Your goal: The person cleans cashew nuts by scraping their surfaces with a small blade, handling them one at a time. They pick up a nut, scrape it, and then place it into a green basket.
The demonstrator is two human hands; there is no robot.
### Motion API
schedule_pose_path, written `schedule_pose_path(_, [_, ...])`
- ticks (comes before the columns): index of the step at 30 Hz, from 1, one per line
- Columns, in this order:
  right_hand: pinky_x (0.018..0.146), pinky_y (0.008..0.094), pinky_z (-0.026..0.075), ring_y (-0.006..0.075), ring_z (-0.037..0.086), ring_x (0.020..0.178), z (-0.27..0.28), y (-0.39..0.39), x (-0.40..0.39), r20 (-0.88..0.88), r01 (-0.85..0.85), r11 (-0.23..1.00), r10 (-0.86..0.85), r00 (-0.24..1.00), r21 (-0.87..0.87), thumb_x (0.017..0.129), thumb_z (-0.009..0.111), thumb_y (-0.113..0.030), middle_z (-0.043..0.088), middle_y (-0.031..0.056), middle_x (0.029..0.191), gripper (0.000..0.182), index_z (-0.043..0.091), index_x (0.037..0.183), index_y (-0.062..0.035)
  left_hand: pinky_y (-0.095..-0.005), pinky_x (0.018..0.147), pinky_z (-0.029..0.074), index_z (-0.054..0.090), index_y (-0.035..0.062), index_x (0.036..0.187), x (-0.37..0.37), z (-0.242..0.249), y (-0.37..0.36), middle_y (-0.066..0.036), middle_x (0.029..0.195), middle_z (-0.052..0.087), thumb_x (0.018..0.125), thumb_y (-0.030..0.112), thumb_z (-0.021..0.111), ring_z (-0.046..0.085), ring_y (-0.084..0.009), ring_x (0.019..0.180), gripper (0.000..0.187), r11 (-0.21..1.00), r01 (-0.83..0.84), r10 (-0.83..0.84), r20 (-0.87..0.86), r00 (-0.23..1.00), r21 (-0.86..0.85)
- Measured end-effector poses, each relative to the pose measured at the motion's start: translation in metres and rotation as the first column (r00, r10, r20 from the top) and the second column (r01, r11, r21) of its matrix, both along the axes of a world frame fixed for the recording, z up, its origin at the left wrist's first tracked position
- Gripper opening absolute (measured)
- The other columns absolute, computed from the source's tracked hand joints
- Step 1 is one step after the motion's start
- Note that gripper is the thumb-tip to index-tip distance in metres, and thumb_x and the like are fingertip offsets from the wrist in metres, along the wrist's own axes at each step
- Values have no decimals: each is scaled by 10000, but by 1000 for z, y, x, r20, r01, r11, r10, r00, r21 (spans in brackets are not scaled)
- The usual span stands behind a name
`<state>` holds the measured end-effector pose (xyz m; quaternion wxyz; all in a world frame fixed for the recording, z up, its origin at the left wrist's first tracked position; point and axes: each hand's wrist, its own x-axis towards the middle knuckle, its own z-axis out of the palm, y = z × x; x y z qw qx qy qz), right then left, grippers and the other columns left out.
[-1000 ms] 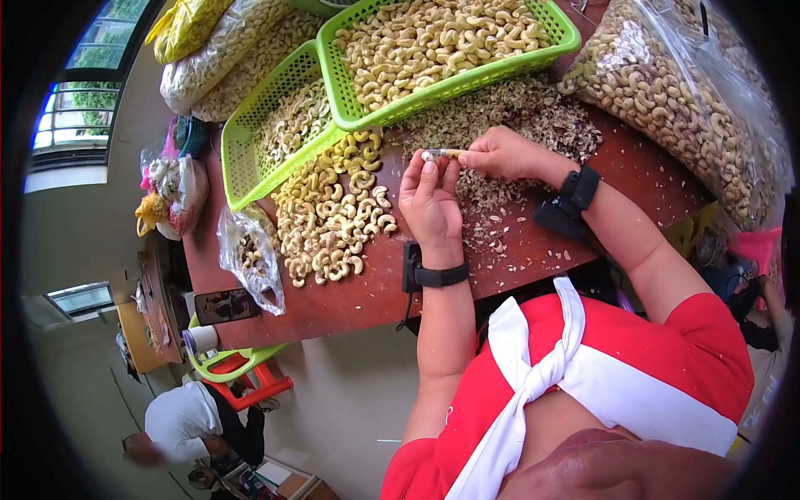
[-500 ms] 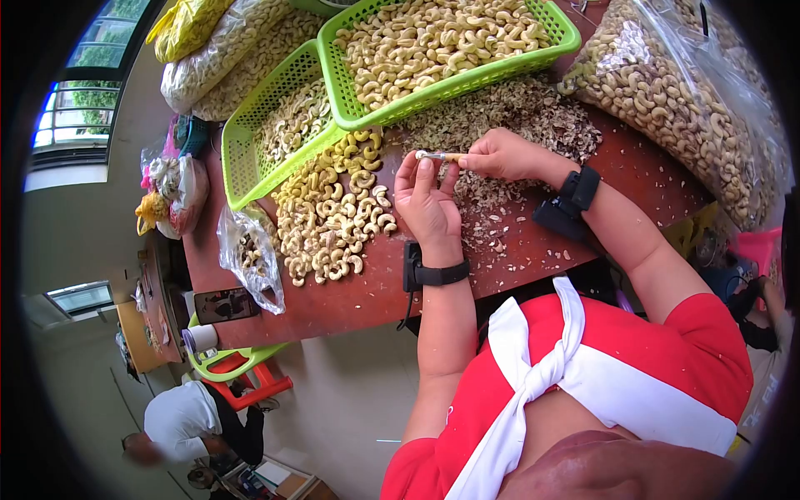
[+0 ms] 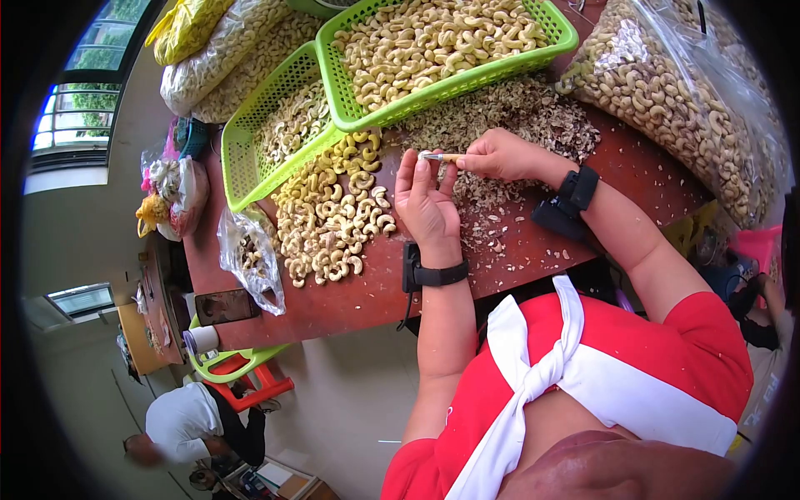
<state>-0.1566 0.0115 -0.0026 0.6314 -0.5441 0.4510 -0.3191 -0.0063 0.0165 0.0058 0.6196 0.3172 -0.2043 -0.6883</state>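
Note:
My left hand (image 3: 428,200) pinches a small pale cashew nut (image 3: 422,156) at its fingertips. Closed round the wooden handle of a small knife (image 3: 443,157), my right hand (image 3: 498,157) holds the metal blade against that nut. Both hands are above the red table (image 3: 375,292). Left of them lies a loose pile of cashews (image 3: 329,217), some yellowish. Flaky brown skin peelings (image 3: 517,117) are heaped behind and under the right hand.
Two green baskets (image 3: 454,93) (image 3: 242,179) of cashews stand at the back. A big clear bag of cashews (image 3: 667,108) leans at the right. A small plastic bag (image 3: 252,258), a phone (image 3: 227,306) and a white cup (image 3: 201,338) are at the left edge. Another person (image 3: 179,421) bends at lower left.
Both hands keep almost the same place, the blade still at the nut. Only slight finger movement shows.

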Motion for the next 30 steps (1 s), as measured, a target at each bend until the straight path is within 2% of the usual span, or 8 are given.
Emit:
schedule_pose_path(4, [353, 197, 213, 29, 285, 393, 9, 2, 0, -11, 2, 998, -1, 1000, 66, 807, 493, -279, 357, -60, 454, 353, 464, 524, -70, -333, 696, 508, 474, 2, 971, 2, -3, 0, -101, 880, 555, 774, 17, 500, 549, -207, 849, 200, 999, 33, -32, -21, 999, 9])
schedule_pose_path(7, [354, 197, 215, 31, 285, 393, 3, 1, -1, -22, -3, 1000, 4, 1000, 15, 807, 493, -278, 357, -60, 454, 354, 466, 524, -68, -335, 715, 498, 477, 10, 974, 2, -4, 0, -101, 907, 554, 784, 35, 497, 546, -208, 861, 193, 997, 69, -70, -41, 997, -18])
schedule_pose_path(12, [355, 197, 217, 32, 284, 393, 4, 1, 0, -17, 3, 1000, -2, 1000, 25, 807, 491, -280, 357, -59, 453, 357, 467, 524, -63, -334, 723, 491, 484, 21, 974, 1, -2, 0, -102, 944, 551, 790, 59, 500, 540, -216, 885, 189, 998, 61, -62, -34, 998, -22])
schedule_pose_path(19, [334, 198, 215, 33, 294, 367, 2, 1, 3, -27, 2, 1000, -3, 1000, -26, 799, 491, -307, 367, -56, 444, 359, 484, 534, -66, -323, 703, 500, 483, 26, 982, 3, -4, -1, -100, 958, 548, 788, 73, 508, 544, -206, 882, 201, 998, 57, -57, -27, 998, -8])
schedule_pose_path(30, [351, 205, 222, 34, 295, 391, 3, 0, 3, 20, -14, 1000, 14, 1000, 5, 797, 497, -310, 368, -56, 449, 360, 483, 534, -63, -324, 676, 515, 481, 26, 994, 3, -2, -2, -96, 958, 549, 787, 68, 507, 553, -206, 872, 212, 998, 45, -44, -29, 999, 33])
